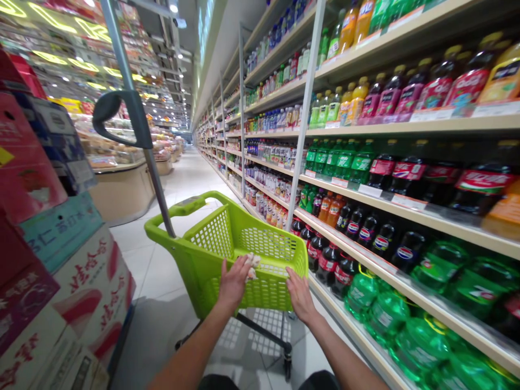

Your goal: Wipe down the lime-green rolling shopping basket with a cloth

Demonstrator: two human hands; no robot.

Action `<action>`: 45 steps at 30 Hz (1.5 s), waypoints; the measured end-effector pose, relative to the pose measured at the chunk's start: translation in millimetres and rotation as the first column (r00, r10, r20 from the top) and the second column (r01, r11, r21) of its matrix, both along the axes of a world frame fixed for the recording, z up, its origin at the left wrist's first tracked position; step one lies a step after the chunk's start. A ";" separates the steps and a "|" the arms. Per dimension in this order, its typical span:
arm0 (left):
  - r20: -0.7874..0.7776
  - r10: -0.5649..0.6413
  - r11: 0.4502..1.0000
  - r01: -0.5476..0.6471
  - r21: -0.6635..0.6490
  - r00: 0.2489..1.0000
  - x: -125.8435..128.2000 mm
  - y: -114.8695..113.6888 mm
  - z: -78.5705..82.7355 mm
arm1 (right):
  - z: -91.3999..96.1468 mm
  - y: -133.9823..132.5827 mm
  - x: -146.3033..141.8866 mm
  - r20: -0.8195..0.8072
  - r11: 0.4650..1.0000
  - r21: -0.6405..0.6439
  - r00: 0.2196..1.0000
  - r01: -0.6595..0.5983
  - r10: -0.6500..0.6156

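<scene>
A lime-green shopping cart with perforated basket walls stands in front of me. At the near rim of its basket, my left hand is closed over a crumpled pale cloth that sticks out past the fingers. What the cloth looks like under the palm is hidden. To the right, my right hand lies against the basket's near right corner, fingers stretched out along the rim and nothing held in them.
Shelves of drink bottles line the right side. Stacked cartons rise close on the left. A grey pole with a loop handle stands up from the cart's left side. The tiled aisle runs ahead past display counters.
</scene>
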State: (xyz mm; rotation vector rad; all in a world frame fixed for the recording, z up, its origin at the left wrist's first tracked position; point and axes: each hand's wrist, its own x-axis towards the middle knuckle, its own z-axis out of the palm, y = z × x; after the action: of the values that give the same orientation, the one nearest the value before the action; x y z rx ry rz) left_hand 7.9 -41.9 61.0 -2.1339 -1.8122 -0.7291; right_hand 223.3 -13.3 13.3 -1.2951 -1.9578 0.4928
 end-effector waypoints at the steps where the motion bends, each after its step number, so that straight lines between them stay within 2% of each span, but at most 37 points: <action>1: -0.003 -0.024 1.000 0.024 0.005 1.000 7.9 -0.7 -3.6 | -1.1 -0.1 -0.7 -0.002 1.000 0.010 1.000 0.001 -0.001; 5: -0.083 -0.223 0.974 0.226 0.024 0.971 53.2 1.3 -23.8 | -4.1 -0.4 0.1 0.025 0.999 0.042 0.999 -0.022 0.021; 7: -0.120 -0.275 0.960 0.279 0.020 0.954 55.9 3.7 -26.0 | -3.9 -0.8 2.2 0.039 0.998 0.051 0.999 -0.030 0.028; 9: -0.107 -0.219 0.975 0.223 0.027 0.970 34.4 5.5 -19.1 | -2.8 -1.4 4.3 0.044 0.998 0.056 0.999 -0.032 0.030; 11: -0.042 -0.058 0.997 0.060 0.049 0.997 -3.1 6.2 -6.2 | -1.4 -2.3 5.7 0.053 0.998 0.052 0.998 -0.038 0.035; 13: 0.006 0.091 0.993 -0.091 0.077 0.996 -39.0 5.4 6.8 | -0.4 -3.3 6.0 0.067 0.998 0.034 0.997 -0.045 0.043; 15: 0.045 0.170 0.981 -0.173 0.088 0.984 -55.4 3.2 13.6 | -0.1 -4.2 5.4 0.080 0.999 0.011 0.996 -0.050 0.049; 16: 0.061 0.173 0.981 -0.177 0.081 0.983 -53.5 2.0 13.5 | 0.1 -4.7 4.9 0.087 0.999 -0.001 0.995 -0.049 0.049; 18: 0.077 0.096 0.994 -0.100 0.048 0.992 -30.8 0.4 6.8 | 1.7 -5.8 3.1 0.100 0.999 -0.017 0.994 -0.048 0.049; 21: 0.057 -0.181 0.984 0.181 0.004 0.982 24.6 2.8 -9.6 | 10.2 -7.7 -3.3 0.114 0.998 0.043 0.993 -0.045 0.040; 23: 0.080 -0.245 0.969 0.247 -0.010 0.966 51.9 7.1 -17.3 | 18.9 -8.4 -12.0 0.130 0.988 0.126 0.989 -0.091 0.074; 25: 0.089 -0.258 0.964 0.263 -0.044 0.962 57.9 11.1 -20.5 | 26.4 -8.3 -24.1 0.147 0.972 0.163 0.979 -0.168 0.144; 27: 0.053 -0.220 0.973 0.223 -0.064 0.974 40.9 12.4 -19.6 | 29.7 -7.3 -38.1 0.159 0.969 0.157 0.973 -0.192 0.168; 29: -0.024 -0.128 0.991 0.128 -0.038 0.991 7.9 10.2 -15.3 | 28.5 -5.9 -51.8 0.184 0.975 0.171 0.976 -0.145 0.113; 31: -0.103 -0.043 0.999 0.042 -0.014 0.994 -29.0 6.0 -7.6 | 24.9 -3.8 -62.8 0.207 0.975 0.204 0.977 -0.090 0.047; 34: -0.161 0.080 0.997 -0.075 0.032 0.984 -67.3 1.5 7.8 | 19.3 1.0 -66.6 0.196 0.968 0.234 0.980 -0.091 0.044; 36: -0.191 0.114 0.993 -0.110 0.036 0.975 -75.6 1.5 17.8 | 14.9 4.1 -54.3 0.187 0.963 0.242 0.979 -0.120 0.075; 39: -0.241 0.108 0.993 -0.118 -0.027 0.964 -71.6 4.3 28.7 | 4.2 5.2 -10.8 0.185 0.966 0.234 0.980 -0.114 0.071; 42: -0.233 0.060 0.995 -0.078 -0.069 0.971 -63.8 6.3 32.6 | -10.2 1.5 40.3 0.129 0.971 0.240 0.991 -0.009 -0.022; 45: -0.193 0.044 0.997 -0.057 -0.060 0.980 -56.6 5.9 31.2 | -20.6 -2.2 57.6 0.034 0.965 0.249 0.995 0.087 -0.098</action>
State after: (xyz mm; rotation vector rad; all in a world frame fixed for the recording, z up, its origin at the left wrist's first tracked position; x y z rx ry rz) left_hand -48.8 -36.1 92.2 -2.1084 -1.8029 -0.4408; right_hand 280.9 -15.5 -7.3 -1.2397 -1.9164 0.1674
